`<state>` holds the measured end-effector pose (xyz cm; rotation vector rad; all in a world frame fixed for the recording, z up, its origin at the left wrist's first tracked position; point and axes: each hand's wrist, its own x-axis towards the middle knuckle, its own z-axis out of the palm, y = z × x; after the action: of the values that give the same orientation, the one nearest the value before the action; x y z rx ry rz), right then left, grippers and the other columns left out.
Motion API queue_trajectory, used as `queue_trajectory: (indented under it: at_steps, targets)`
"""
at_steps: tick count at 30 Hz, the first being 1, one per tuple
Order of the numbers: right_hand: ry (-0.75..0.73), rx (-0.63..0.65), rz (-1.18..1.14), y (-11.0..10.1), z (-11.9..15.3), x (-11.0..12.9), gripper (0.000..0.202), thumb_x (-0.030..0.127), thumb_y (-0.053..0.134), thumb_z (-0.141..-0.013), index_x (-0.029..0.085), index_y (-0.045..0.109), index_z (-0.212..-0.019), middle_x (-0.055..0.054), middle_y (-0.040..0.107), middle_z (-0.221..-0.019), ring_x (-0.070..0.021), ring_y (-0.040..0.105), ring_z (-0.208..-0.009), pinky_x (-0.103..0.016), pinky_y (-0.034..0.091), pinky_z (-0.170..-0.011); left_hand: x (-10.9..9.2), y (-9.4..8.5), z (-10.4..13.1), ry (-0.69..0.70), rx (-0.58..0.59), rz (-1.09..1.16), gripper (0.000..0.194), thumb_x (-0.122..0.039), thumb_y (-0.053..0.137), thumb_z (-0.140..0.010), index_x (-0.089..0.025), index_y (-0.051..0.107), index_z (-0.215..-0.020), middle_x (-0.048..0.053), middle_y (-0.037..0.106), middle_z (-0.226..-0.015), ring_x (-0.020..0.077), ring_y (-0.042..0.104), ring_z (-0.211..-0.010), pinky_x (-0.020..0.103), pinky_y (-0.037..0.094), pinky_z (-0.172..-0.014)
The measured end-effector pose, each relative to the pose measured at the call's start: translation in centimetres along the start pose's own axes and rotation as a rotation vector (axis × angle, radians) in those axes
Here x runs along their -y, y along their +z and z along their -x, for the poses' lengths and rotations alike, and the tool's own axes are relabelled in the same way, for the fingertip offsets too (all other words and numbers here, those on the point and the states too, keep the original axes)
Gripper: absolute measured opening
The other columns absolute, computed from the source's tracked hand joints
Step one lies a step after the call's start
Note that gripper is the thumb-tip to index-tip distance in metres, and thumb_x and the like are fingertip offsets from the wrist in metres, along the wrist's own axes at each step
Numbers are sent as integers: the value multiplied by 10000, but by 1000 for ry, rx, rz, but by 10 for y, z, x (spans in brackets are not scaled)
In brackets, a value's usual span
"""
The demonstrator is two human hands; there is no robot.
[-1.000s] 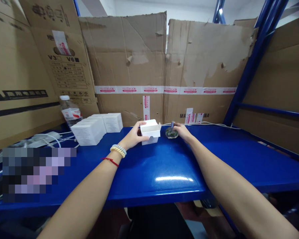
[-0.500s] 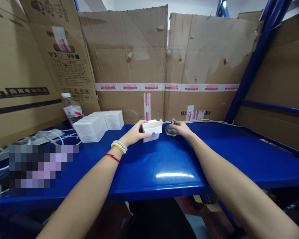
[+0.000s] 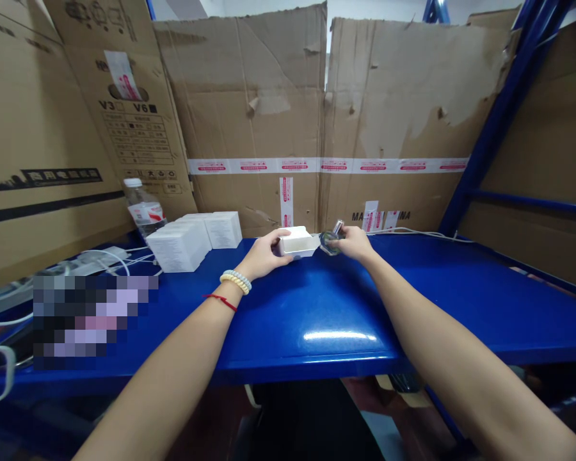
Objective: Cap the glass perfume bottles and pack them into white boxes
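My left hand (image 3: pixel 265 254) is closed around a small white box (image 3: pixel 297 242), thumb on the near side. The box is tipped so that its open end, with a raised flap, faces me and to the right. Just right of it, my right hand (image 3: pixel 356 244) grips a round glass perfume bottle (image 3: pixel 329 243) with a shiny metallic neck, tilted. A narrow gap separates the bottle from the box flap. The fingers behind the bottle are partly hidden.
Several closed white boxes (image 3: pixel 178 247) stand in rows on the blue table (image 3: pixel 312 307) at left. Behind them is a plastic water bottle (image 3: pixel 144 208). White cables and a power strip (image 3: pixel 98 261) lie farther left. Cardboard sheets (image 3: pixel 259 128) wall the back.
The white box has been tipped, turning its opening toward me. My right hand has lifted the perfume bottle off the table and tilted it beside the box.
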<state>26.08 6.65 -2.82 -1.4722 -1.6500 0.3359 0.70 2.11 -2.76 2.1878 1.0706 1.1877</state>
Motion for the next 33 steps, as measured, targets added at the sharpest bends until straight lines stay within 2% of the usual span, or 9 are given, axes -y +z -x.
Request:
queue_trajectory:
  at_steps: [3, 5, 8, 13, 16, 20, 24, 30, 33]
  targets:
    - [23, -14, -325, -1, 0, 9, 323, 279, 734, -534, 136, 696, -821, -51, 696, -782, -200, 644, -736, -303, 498, -666, -3, 0, 2, 27, -26, -202, 562, -296, 719, -636, -172, 541, -1155, 69, 663, -1005, 204, 622, -890, 349, 480, -835]
    - [0, 6, -546, -1, 2, 16, 339, 270, 742, -513, 127, 679, -815, -51, 695, -792, -183, 640, -699, -298, 507, -638, -4, 0, 3, 36, -22, -253, 564, -303, 713, -646, -181, 537, -1168, 64, 669, -998, 206, 627, -887, 345, 484, -831]
    - [2, 14, -656, -1, 4, 22, 335, 269, 737, -515, 126, 673, -811, -52, 690, -791, -175, 632, -658, -295, 509, -592, -1, 0, 2, 36, -24, -259, 578, -287, 712, -647, -182, 528, -1184, 70, 667, -1027, 208, 630, -900, 346, 486, -837]
    - [42, -42, -285, 1, 0, 9, 325, 243, 725, -541, 141, 714, -849, -39, 701, -789, -215, 654, -793, -300, 508, -682, 7, 0, -2, -8, -98, -67, 632, -338, 715, -674, -168, 472, -1232, 105, 653, -1089, 213, 639, -928, 364, 501, -843]
    - [62, -21, -33, 0, -1, 0, 316, 244, 718, -564, 151, 729, -866, -47, 707, -798, -229, 658, -836, -291, 491, -716, 6, 0, -3, -78, -126, 52, 598, -402, 698, -703, -172, 474, -1207, 118, 653, -1099, 221, 647, -949, 368, 516, -828]
    - [40, 22, 188, 0, 1, -8, 301, 265, 695, -598, 151, 730, -874, -85, 707, -799, -253, 662, -811, -291, 475, -669, -2, -1, -2, -127, -154, 45, 596, -403, 777, -606, -169, 532, -1097, 106, 672, -1035, 236, 656, -913, 365, 536, -767]
    - [34, 57, 245, 0, 1, -12, 329, 279, 682, -610, 183, 725, -922, -83, 707, -815, -258, 661, -828, -291, 464, -664, -3, -2, -2, -107, -141, -10, 641, -414, 811, -548, -169, 544, -1076, 98, 677, -988, 241, 655, -881, 375, 539, -746]
    - [37, 102, 184, 1, 2, -13, 309, 252, 669, -620, 177, 706, -918, -64, 705, -838, -229, 652, -837, -281, 462, -703, 3, -3, 0, -9, -60, -73, 695, -430, 798, -568, -193, 505, -1152, 89, 668, -1029, 224, 647, -885, 374, 524, -782]
    - [42, 101, 141, 4, 2, -15, 382, 227, 671, -612, 155, 666, -987, -74, 698, -893, -218, 644, -841, -289, 472, -746, 4, -3, 1, 14, -47, -135, 649, -402, 759, -626, -190, 498, -1181, 85, 671, -1002, 215, 653, -852, 359, 523, -761]
